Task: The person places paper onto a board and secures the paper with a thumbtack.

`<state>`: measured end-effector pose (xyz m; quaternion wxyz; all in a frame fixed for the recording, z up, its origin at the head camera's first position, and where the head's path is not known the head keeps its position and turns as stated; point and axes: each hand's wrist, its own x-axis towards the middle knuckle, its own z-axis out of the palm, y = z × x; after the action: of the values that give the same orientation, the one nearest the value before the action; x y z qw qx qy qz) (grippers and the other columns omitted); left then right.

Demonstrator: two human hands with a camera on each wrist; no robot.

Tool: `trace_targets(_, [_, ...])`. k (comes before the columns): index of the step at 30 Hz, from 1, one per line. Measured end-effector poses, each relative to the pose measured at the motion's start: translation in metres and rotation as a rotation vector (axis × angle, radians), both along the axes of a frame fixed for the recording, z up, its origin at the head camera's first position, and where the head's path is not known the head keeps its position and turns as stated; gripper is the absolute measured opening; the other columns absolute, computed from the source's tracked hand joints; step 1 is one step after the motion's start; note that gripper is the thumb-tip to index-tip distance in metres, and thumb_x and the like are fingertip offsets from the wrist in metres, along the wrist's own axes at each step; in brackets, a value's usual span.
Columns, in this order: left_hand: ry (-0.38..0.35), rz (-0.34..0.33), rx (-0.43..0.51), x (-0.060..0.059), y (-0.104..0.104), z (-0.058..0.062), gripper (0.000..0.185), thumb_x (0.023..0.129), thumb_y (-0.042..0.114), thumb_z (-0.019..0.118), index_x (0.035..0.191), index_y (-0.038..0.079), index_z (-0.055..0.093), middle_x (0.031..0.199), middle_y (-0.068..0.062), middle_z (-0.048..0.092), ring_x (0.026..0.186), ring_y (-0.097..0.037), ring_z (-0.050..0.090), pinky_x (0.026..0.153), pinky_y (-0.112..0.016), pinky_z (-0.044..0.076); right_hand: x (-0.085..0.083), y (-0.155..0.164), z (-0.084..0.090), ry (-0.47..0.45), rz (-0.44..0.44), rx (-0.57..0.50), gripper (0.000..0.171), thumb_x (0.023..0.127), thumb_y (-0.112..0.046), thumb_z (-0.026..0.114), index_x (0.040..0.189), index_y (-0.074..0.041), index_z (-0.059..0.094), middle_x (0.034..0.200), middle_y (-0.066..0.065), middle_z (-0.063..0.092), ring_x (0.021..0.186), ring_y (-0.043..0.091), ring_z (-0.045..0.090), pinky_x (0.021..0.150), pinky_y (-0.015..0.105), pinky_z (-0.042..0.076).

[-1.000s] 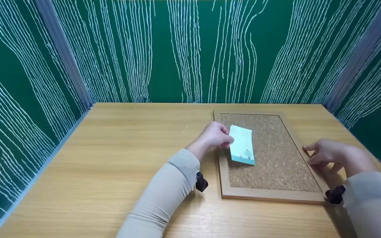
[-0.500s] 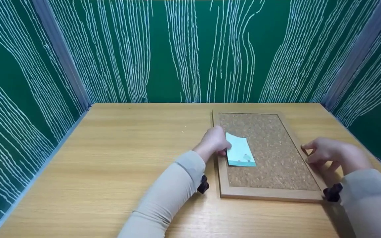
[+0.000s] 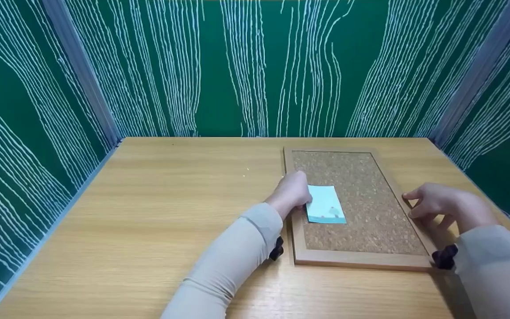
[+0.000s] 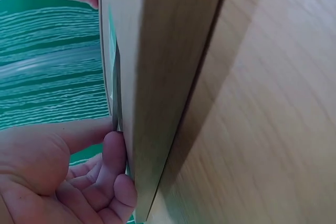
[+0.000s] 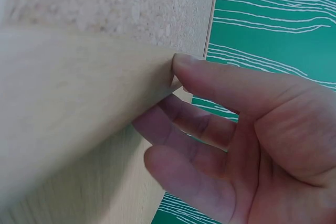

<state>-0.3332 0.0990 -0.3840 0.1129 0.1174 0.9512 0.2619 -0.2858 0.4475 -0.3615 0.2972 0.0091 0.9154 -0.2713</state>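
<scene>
Lowered since a second ago: light blue paper card [image 3: 326, 208], tilted up off the cork then, now flat on the cork near the left rail of the cork board [image 3: 370, 230], slightly nearer the front edge. Pinched at its left edge by the left hand [image 3: 294, 191], fingers curled over the left rail; same curl seen from the left wrist view, fingertips [image 4: 118, 150] against the frame's edge and a thin teal sliver of card [image 4: 111, 24] just above. Right hand [image 3: 436, 204] at the board's right rail, much as before, thumb tip [image 5: 184, 64] touching the frame's edge, other fingers loosely bent below and beside it, gripping nothing. Board lying flat on the right half of the wooden table [image 3: 162, 212], long side running away from the viewer. Beige sleeves [image 3: 228, 261] on both arms, black wrist mounts at the cuffs. Green walls with white wavy lines [image 3: 255, 66] on three sides.
</scene>
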Motion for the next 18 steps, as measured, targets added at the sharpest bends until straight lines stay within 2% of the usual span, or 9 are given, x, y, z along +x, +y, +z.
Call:
trace_targets(4, [0.055, -0.035, -0.043, 0.0023, 0.0008, -0.0004, 0.009, 0.094, 0.007, 0.070, 0.100, 0.007, 0.076, 0.076, -0.006, 0.061, 0.058, -0.018, 0.058, 0.047, -0.027, 0.040, -0.0005, 0.0005, 0.0003, -0.005, 0.001, -0.002, 0.077, 0.095, -0.013, 0.070, 0.153, 0.010, 0.024, 0.129, 0.037, 0.053, 0.111, 0.040, 0.060, 0.076, 0.059, 0.057])
trace_targets(10, [0.112, -0.049, -0.059, 0.0079, 0.0010, -0.0004, 0.015, 0.095, 0.007, 0.070, 0.107, 0.010, 0.078, 0.092, -0.002, 0.066, 0.077, -0.019, 0.062, 0.065, -0.027, 0.048, -0.0012, 0.0014, 0.0005, -0.016, 0.001, 0.005, 0.077, 0.096, -0.014, 0.069, 0.154, 0.008, 0.024, 0.131, 0.038, 0.052, 0.109, 0.039, 0.062, 0.077, 0.061, 0.056])
trace_targets(14, [0.131, -0.050, -0.106, 0.0094, 0.0031, -0.0003, 0.016, 0.096, 0.010, 0.070, 0.109, 0.011, 0.079, 0.096, -0.002, 0.068, 0.080, -0.018, 0.062, 0.071, -0.027, 0.050, -0.0011, 0.0009, 0.0011, -0.013, 0.004, 0.007, 0.077, 0.096, -0.013, 0.070, 0.153, 0.009, 0.024, 0.131, 0.038, 0.052, 0.110, 0.039, 0.061, 0.076, 0.061, 0.056])
trace_targets(18, [0.158, -0.053, -0.167, 0.0093, 0.0056, -0.0002, 0.015, 0.096, 0.011, 0.070, 0.108, 0.012, 0.079, 0.099, -0.002, 0.070, 0.079, -0.017, 0.060, 0.070, -0.027, 0.049, -0.0015, -0.0010, 0.0027, -0.009, 0.001, 0.009, 0.077, 0.095, -0.012, 0.070, 0.153, 0.010, 0.024, 0.127, 0.035, 0.055, 0.109, 0.039, 0.062, 0.075, 0.061, 0.057])
